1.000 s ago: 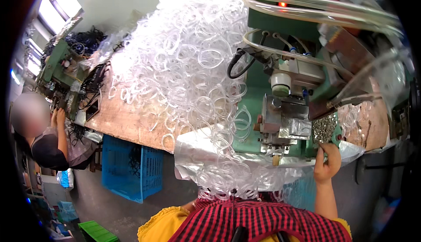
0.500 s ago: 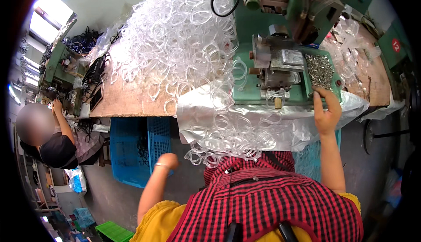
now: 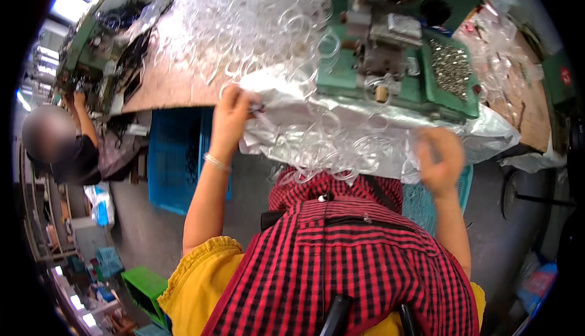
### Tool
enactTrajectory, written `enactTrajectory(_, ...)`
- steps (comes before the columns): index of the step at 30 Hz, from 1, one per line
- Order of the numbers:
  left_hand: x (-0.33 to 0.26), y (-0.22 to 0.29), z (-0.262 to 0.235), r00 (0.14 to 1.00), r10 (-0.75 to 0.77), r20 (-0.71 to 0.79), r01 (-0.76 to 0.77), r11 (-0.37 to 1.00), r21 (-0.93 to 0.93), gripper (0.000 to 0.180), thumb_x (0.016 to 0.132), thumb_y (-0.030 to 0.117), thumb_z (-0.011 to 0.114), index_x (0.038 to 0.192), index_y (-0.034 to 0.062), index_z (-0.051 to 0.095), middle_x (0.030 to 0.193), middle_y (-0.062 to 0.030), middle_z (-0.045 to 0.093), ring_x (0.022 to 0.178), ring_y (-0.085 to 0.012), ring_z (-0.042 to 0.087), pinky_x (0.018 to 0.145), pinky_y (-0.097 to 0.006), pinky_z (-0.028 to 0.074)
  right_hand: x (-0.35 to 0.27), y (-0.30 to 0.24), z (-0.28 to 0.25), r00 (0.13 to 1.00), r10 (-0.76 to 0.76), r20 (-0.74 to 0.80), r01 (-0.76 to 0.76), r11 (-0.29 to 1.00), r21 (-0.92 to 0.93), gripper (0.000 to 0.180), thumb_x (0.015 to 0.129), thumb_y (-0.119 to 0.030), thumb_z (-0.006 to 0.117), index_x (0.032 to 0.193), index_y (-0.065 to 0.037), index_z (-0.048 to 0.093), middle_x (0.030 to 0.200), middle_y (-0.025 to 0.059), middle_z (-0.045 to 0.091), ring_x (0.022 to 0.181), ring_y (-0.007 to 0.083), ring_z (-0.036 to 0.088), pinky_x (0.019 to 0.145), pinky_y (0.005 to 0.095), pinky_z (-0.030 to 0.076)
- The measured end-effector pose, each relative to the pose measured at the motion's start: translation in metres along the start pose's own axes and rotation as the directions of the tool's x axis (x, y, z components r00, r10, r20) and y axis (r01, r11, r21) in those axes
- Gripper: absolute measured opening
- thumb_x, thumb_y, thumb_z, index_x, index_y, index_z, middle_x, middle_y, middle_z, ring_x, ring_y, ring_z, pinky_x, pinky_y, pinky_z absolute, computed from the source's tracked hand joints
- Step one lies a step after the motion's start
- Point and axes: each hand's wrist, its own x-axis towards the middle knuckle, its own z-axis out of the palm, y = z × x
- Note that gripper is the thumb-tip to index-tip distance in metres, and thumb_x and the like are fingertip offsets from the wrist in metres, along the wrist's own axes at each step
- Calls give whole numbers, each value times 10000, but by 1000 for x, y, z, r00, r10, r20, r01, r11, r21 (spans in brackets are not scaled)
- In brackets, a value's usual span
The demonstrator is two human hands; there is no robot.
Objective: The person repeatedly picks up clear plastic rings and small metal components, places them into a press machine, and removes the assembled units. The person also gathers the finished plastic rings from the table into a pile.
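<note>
My left hand [image 3: 228, 120] is at the left edge of a silver sheet [image 3: 277, 89], its fingers closed together. A small greyish bit shows at the fingertips, too blurred to name. My right hand [image 3: 440, 159] is smeared by motion in front of the sheet's right part, so its grip does not show. Between both hands, several clear plastic eyeglass frames [image 3: 329, 147] lie on the sheet where it hangs toward my lap. A big heap of such clear frames [image 3: 250, 19] covers the table behind.
A green machine [image 3: 390, 43] stands on the table [image 3: 177, 83], with a green tray of small metal parts [image 3: 451, 71] at its right. Blue baskets [image 3: 167, 171] and a teal basket [image 3: 466, 190] sit below. A co-worker [image 3: 67, 153] is at another machine far left.
My left hand has risen from beside the blue baskets to the sheet's left edge. The right hand has left the metal-parts tray and come down in front of the sheet. The view has shifted.
</note>
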Motion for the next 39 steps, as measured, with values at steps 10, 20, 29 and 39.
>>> enactTrajectory(10,-81,-142,-29,782,-623,-27,620,781,-77,279,875,347,715,734,115,650,615,27,586,474,-83,458,449,-240,291,-7,-86,184,599,-522,607,544,822,169,619,705,-298,768,1272,-143,574,1328,113,533,1186,320,532,829,433,511)
enactTrajectory(20,-107,-36,-58,548,-816,184,730,574,372,425,900,432,672,766,28,671,557,-18,561,423,-102,466,391,-259,322,3,-14,80,357,-34,933,-14,999,42,422,742,-224,682,1156,-146,656,1074,131,653,1071,319,588,915,445,476)
enactTrajectory(29,-141,-120,-4,744,-424,517,36,797,603,491,851,386,735,1105,-24,646,856,-86,695,685,-145,621,599,-295,504,-24,44,42,589,111,800,-120,991,-49,399,765,-252,654,1147,-136,677,1021,156,678,1010,364,615,919,473,478)
enactTrajectory(39,-9,77,76,828,-420,372,279,884,376,292,1026,320,475,974,74,624,650,14,557,547,-57,512,487,-229,400,-4,39,3,646,235,726,-183,971,-151,327,815,-270,661,1082,-83,680,1039,129,690,1027,340,614,908,447,476)
